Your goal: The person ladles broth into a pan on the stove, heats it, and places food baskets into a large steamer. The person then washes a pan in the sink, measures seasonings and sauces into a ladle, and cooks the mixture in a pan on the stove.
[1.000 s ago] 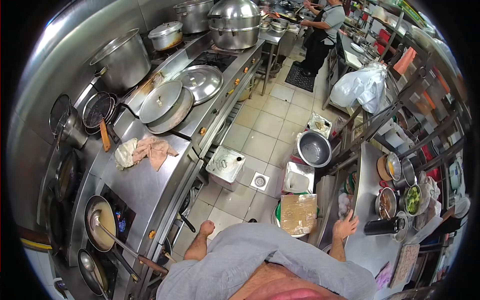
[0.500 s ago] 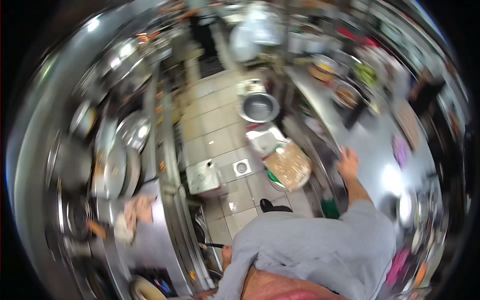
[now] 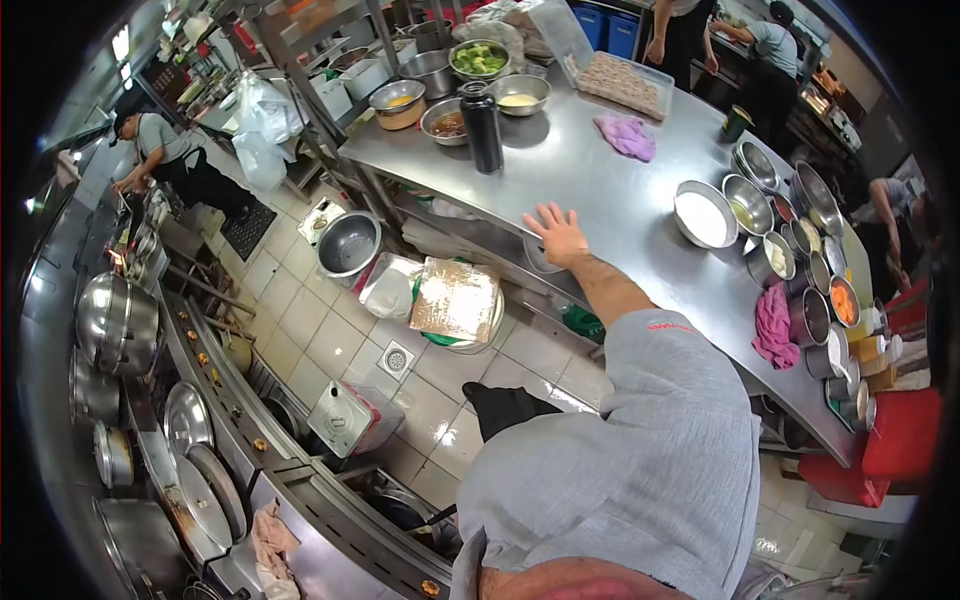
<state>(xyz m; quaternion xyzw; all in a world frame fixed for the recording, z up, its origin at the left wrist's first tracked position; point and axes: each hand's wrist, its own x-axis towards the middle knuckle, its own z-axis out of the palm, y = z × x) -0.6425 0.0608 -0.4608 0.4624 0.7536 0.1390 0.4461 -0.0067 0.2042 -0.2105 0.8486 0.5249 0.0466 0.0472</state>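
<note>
My right hand (image 3: 562, 240) is stretched out with its fingers spread at the front edge of the steel worktable (image 3: 620, 205). It holds nothing. Beyond the fingertips, a tall black bottle (image 3: 483, 130) stands upright on the table, with a bowl of brown food (image 3: 446, 124) beside it. A crumpled purple cloth (image 3: 627, 137) lies farther back. My left hand is hidden behind my body and sleeve. A dark handle (image 3: 441, 515) shows at the lower left, its end close to my grey shirt.
Bowls and metal pots, including a white-filled bowl (image 3: 705, 215), crowd the table's right side. On the tiled floor are a grey basin (image 3: 348, 246), a flat brown package (image 3: 455, 300) and a lidded bin (image 3: 345, 420). A stove counter (image 3: 300, 500) runs along the left. Another person (image 3: 165, 150) works far left.
My view has swung right, bringing more of the worktable into sight. The right arm stays extended with its hand open. My left hand, earlier by the dark handle, has gone out of sight.
</note>
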